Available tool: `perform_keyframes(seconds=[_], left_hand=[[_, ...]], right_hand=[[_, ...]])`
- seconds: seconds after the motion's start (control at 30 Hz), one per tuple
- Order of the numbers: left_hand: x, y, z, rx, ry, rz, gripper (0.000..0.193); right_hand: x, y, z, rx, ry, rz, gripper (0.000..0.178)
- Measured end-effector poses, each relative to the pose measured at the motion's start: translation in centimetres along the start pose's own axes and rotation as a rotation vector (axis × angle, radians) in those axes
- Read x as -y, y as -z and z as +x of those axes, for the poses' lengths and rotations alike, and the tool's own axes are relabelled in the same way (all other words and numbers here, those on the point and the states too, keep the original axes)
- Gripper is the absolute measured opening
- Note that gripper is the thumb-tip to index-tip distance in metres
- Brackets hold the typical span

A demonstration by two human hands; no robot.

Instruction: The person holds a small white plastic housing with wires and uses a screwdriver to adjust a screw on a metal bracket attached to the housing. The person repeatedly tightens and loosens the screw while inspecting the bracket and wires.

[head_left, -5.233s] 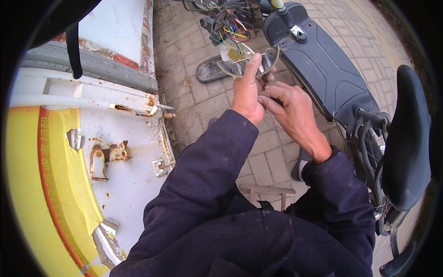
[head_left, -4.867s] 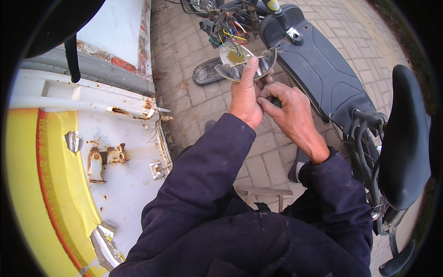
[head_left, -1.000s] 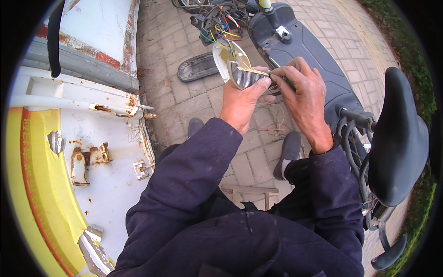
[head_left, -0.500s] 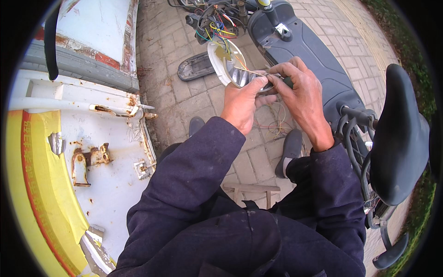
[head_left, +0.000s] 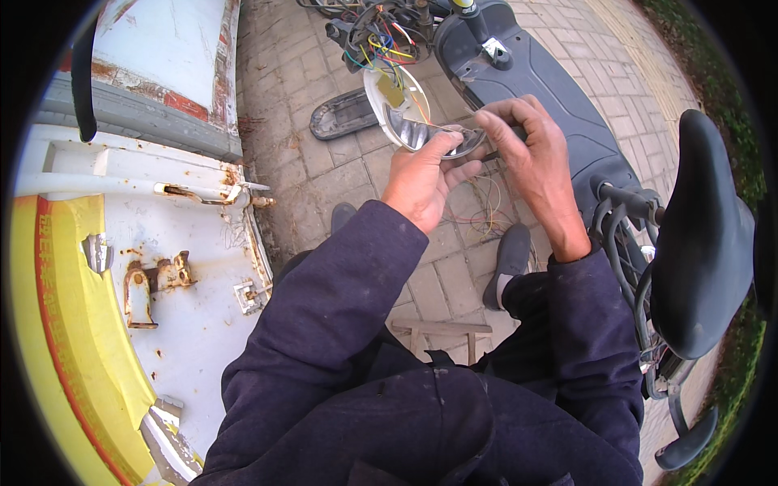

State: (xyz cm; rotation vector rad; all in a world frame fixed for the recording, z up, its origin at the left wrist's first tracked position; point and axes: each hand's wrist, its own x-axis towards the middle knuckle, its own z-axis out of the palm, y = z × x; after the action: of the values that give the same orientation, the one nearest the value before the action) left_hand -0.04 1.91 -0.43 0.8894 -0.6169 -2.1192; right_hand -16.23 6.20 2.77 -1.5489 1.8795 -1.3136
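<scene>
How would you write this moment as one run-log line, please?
left hand: holding white-rimmed lamp-like part | right hand: at its right end, grip unclear | beyond: coloured wires, dark scooter

An outdoor sidewalk in daylight: paving bricks cover the ground, and a green hedge borders them.

soft, bright daylight | faint shadows | black round vignette | paving lines bowed outward | hedge dim

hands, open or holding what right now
Left hand: closed on the silvery curved lamp part.
Right hand: curled near its right end; cannot tell whether it holds anything.
</scene>
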Motion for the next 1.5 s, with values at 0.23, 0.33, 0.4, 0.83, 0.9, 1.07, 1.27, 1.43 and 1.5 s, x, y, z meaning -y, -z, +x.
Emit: perform_keyframes(seconds=[0.23,0.33,0.4,0.83,0.9,1.07,1.27,1.43,1.5], left_hand=[[-0.7,0.4,0.0,-0.013,-0.030,-0.022,0.029],[-1.1,0.4,0.1,-0.030,-0.055,-0.032,0.030],[-1.2,0.4,0.1,-0.039,-0.070,-0.036,0.030],[-1.0,0.4,0.4,-0.052,-0.098,-0.039,0.029],[-1.1,0.4,0.4,-0.054,-0.093,-0.028,0.030],[-1.1,0.3,0.3,-0.086,-0.099,-0.002,0.031],[-1.0,0.0,0.2,-0.121,-0.129,-0.008,0.024],[-0.8,-0.1,0.0,-0.117,-0.129,0.009,0.023],[-0.8,-0.1,-0.1,-0.114,-0.131,0.013,0.023]], right_hand=[[-2.9,2.9,1.1,-0.035,-0.723,0.807,0.050],[-3.1,3.9,1.0,0.002,-0.654,0.918,0.045],[-2.6,4.4,0.8,0.045,-0.543,0.881,0.045],[-0.1,5.7,-0.9,0.023,-0.362,0.612,0.041],[-0.3,5.4,-0.9,0.044,-0.357,0.652,0.038],[0.9,5.1,-1.3,0.034,-0.211,0.529,0.038],[2.7,4.6,-2.4,-0.014,-0.131,0.437,0.036],[2.9,3.4,-2.4,0.052,-0.155,0.582,0.032],[3.0,3.4,-2.5,0.093,-0.177,0.565,0.031]])
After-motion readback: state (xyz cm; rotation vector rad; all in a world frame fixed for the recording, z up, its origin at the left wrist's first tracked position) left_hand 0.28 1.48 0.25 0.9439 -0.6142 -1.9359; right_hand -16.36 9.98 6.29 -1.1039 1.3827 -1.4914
